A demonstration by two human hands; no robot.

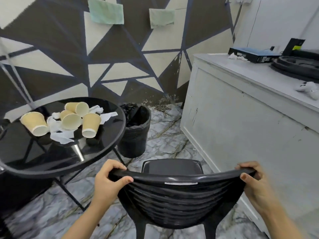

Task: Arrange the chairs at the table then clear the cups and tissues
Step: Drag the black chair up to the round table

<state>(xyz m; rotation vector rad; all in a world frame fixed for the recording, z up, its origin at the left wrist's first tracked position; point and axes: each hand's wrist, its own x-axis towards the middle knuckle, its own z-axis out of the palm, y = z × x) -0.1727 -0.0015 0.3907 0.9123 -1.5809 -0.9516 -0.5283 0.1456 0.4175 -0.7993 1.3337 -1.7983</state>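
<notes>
black chair, glossy black table, tan cups, white tissues

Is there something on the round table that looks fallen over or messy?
Yes. Four paper cups lie tipped over on the black table, not standing, with crumpled tissues scattered among them.

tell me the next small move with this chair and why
Probably slide the black chair left toward the round black table. The left hand and right hand grip the two ends of its backrest top, yet the chair stands to the table's right, near the bin and white cabinet, not tucked in. The paper cups and tissues can wait.
</notes>
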